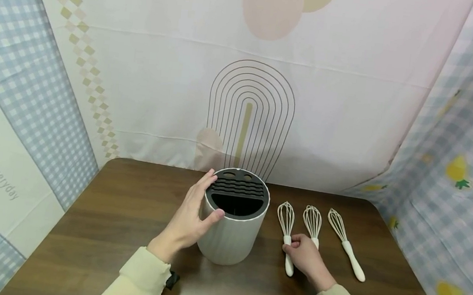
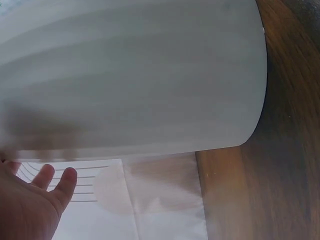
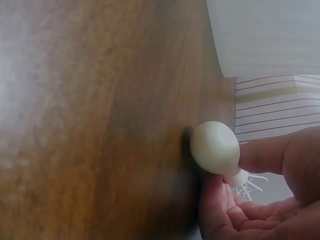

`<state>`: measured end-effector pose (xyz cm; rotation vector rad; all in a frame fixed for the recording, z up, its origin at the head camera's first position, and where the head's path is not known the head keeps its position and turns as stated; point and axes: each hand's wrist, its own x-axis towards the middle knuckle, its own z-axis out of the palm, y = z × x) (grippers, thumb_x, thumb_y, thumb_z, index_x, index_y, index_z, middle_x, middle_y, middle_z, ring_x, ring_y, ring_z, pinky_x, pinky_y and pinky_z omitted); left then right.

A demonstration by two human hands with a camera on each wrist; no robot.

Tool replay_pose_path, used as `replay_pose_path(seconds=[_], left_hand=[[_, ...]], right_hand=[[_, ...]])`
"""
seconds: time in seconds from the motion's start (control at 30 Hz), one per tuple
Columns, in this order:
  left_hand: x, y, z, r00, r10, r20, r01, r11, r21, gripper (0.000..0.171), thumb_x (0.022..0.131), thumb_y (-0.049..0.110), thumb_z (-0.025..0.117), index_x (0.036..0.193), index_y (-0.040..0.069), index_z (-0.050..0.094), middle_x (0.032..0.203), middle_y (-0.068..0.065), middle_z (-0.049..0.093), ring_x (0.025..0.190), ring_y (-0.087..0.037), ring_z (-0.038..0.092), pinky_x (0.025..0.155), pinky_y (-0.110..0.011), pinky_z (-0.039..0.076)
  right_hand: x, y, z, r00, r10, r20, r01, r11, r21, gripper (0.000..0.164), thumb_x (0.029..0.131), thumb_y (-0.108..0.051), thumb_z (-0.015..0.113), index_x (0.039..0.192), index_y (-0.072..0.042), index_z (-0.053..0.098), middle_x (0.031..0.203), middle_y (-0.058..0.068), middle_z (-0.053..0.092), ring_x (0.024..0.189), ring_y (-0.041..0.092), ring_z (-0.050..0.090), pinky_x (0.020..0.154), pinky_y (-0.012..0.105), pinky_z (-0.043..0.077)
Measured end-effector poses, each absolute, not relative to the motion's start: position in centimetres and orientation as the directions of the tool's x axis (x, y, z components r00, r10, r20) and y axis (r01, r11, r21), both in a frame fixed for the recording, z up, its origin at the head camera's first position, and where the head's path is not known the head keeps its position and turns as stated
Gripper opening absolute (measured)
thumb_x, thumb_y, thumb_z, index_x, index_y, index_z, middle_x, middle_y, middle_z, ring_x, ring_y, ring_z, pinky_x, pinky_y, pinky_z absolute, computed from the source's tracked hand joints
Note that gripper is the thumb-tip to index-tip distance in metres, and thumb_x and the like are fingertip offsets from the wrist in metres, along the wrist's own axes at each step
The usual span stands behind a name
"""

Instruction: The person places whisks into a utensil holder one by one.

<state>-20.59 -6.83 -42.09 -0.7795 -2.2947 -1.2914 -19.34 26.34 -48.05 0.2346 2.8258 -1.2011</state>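
Pinching the leftmost balloon whisk (image 1: 287, 239) by its handle, the right hand (image 1: 306, 256) shows in the head view beside the middle whisk (image 1: 312, 221); the outermost whisk (image 1: 349, 254) lies farther right. Handles point towards the person, likely for easy reach. The left hand (image 1: 189, 214), fingers and thumb spread, rests at the rim of the white utensil holder (image 1: 227, 244), presumably steadying it; the holder stands between that hand and the pinched whisk.

In the left wrist view, spread fingers extend past the holder's wall; their exact contact is hidden.

In the right wrist view, thumb and fingers flank the handle behind its rounded end; whether it touches the wooden table (image 3: 100, 100) I cannot tell.
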Motion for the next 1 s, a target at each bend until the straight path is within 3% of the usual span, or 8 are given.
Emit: replay_pose_path(seconds=[0.17, 0.3, 0.63, 0.77, 1.0], left_hand=[[-20.6, -6.8, -42.1, -0.792, 0.257, 0.554, 0.607, 0.418, 0.675, 0.086, 0.09, 0.051, 0.059, 0.155, 0.026, 0.009, 0.157, 0.008, 0.022, 0.142, -0.016, 0.021, 0.11, -0.051, 0.023], [-20.6, -6.7, -42.3, -0.8, 0.229, 0.555, 0.598, 0.383, 0.704, 0.095, 0.089, 0.049, 0.063, 0.155, 0.025, -0.001, 0.154, 0.007, 0.027, 0.141, -0.015, 0.023, 0.11, -0.05, 0.021], [-20.7, -6.0, -43.0, -0.793, 0.182, 0.581, 0.607, 0.306, 0.733, 0.091, 0.087, 0.056, 0.06, 0.154, 0.022, 0.008, 0.154, 0.003, 0.028, 0.14, -0.021, 0.025, 0.111, -0.049, 0.019], [-20.7, -5.9, -43.2, -0.796, 0.171, 0.58, 0.603, 0.313, 0.734, 0.09, 0.086, 0.055, 0.06, 0.153, 0.019, 0.013, 0.154, 0.006, 0.028, 0.14, -0.018, 0.025, 0.11, -0.048, 0.02], [-20.6, -5.7, -42.7, -0.819, 0.177, 0.545, 0.573, 0.294, 0.765, 0.094, 0.086, 0.051, 0.063, 0.155, 0.026, 0.005, 0.156, 0.008, 0.026, 0.141, -0.012, 0.023, 0.11, -0.05, 0.02]], right_hand=[[-19.4, 26.2, -47.9, -0.988, 0.101, -0.113, 0.152, 0.693, -0.705, 0.039, 0.087, -0.008, 0.067, 0.115, 0.015, 0.053, 0.089, 0.014, 0.06, 0.079, 0.021, 0.057, 0.068, 0.036, 0.048], [-19.4, 26.2, -47.9, -0.988, 0.099, -0.116, 0.152, 0.691, -0.707, 0.04, 0.087, -0.008, 0.067, 0.117, 0.015, 0.053, 0.09, 0.014, 0.06, 0.08, 0.022, 0.057, 0.069, 0.036, 0.048], [-19.1, 26.1, -47.8, -0.986, 0.109, -0.123, 0.164, 0.695, -0.7, 0.042, 0.088, -0.009, 0.066, 0.119, 0.015, 0.051, 0.09, 0.014, 0.061, 0.079, 0.022, 0.058, 0.07, 0.037, 0.048], [-19.1, 26.1, -47.9, -0.985, 0.107, -0.133, 0.17, 0.692, -0.701, 0.042, 0.088, -0.008, 0.067, 0.119, 0.016, 0.051, 0.089, 0.014, 0.061, 0.079, 0.022, 0.058, 0.069, 0.036, 0.048], [-19.2, 26.5, -47.9, -0.986, 0.101, -0.131, 0.165, 0.679, -0.716, 0.043, 0.088, -0.009, 0.067, 0.12, 0.014, 0.051, 0.092, 0.015, 0.059, 0.082, 0.024, 0.056, 0.07, 0.036, 0.048]])
